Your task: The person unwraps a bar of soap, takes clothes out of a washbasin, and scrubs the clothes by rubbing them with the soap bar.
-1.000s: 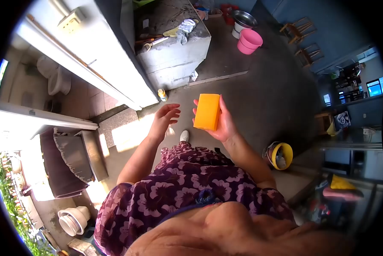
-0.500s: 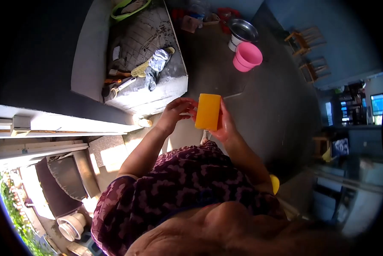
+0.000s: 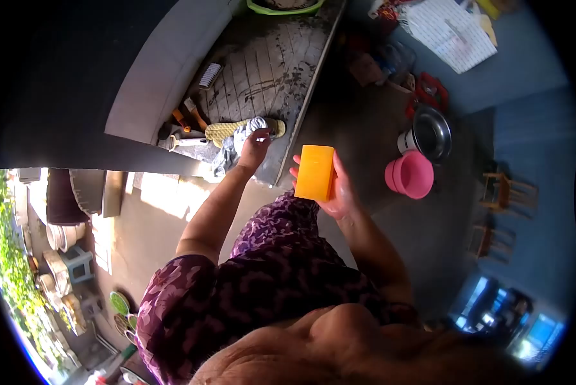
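Observation:
An orange-yellow block (image 3: 315, 173) rests in my right hand (image 3: 342, 192), whose fingers wrap round its sides and back. My left hand (image 3: 254, 149) is stretched forward over the concrete counter, at a grey and white cloth (image 3: 242, 133); its fingers are curled against the cloth's right part. Beneath the cloth lies a yellow patterned insole-like pad (image 3: 219, 133). A white brush (image 3: 210, 76) and several handled tools, one with an orange handle (image 3: 181, 120), lie on the counter's left side.
The grey counter (image 3: 256, 70) bears a green basin (image 3: 285, 8) at its far end. Right of it on the floor stand a pink bucket (image 3: 411, 174) and a metal bowl (image 3: 432, 135). Wooden chairs (image 3: 509, 194) stand by the blue wall. Sunlit plants (image 3: 9, 237) show at the left edge.
The view has turned and come nearer the counter. My left hand has moved away from the block, forward to the cloth. The block stays in my right hand.

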`<state>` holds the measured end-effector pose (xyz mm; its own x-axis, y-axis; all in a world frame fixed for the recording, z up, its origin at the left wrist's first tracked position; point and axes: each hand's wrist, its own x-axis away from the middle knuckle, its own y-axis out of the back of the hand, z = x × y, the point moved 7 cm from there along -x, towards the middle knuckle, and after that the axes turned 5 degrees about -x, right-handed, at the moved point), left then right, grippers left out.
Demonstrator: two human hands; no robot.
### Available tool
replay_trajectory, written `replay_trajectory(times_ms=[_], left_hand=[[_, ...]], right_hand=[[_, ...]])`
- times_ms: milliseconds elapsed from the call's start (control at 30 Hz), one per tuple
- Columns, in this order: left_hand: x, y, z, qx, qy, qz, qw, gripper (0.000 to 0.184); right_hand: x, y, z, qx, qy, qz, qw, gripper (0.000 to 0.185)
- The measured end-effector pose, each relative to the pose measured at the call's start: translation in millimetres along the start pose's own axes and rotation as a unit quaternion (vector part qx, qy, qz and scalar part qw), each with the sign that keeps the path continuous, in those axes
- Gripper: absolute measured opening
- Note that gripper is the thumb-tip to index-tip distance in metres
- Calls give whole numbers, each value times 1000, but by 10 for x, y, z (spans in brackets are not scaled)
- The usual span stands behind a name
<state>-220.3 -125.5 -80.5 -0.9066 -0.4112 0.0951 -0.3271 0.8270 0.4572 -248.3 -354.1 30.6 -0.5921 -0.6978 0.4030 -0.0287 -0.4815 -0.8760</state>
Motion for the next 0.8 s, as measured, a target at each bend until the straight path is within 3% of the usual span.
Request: replay_trajectory(times_ms=[33, 133, 233, 267, 367, 400, 600, 733, 767, 800], left_hand=[[-187, -77, -10, -27, -52, -34, 998, 26], [-685, -273, 51, -120, -11, -67, 991, 26], [-988, -473, -203, -225, -50, -78, 970, 36], [-1002, -570, -222, -247, 49, -14, 968, 45], [-1018, -747, -74, -428, 110, 57, 895, 43], [-982, -752, -15, -446, 99, 30, 889, 38], [-814, -721, -1, -459, 38, -37, 887, 30], [-950, -743, -135, -400, 115, -40, 908, 16], [-1045, -751, -211, -362, 158, -56, 917, 17], [-1175, -721, -401, -239, 197, -100, 946, 21]], right_hand=[[-120, 28, 187, 0, -12, -13, 1000, 59], [-554, 77, 876, 36, -24, -26, 999, 58], [-874, 66, 1448, 59, -42, -72, 995, 55], [-956, 64, 1605, 72, -47, -74, 994, 55], [-1283, -6, 2046, 121, -54, -73, 989, 51], [-1392, -43, 2177, 135, -58, -65, 987, 50], [-2215, -197, 2646, 197, -172, -31, 965, 49], [-2880, -261, 2735, 281, -261, -21, 923, 47], [-3087, -202, 2722, 291, -268, -18, 918, 42], [-3240, -250, 2701, 311, -259, -17, 914, 40]])
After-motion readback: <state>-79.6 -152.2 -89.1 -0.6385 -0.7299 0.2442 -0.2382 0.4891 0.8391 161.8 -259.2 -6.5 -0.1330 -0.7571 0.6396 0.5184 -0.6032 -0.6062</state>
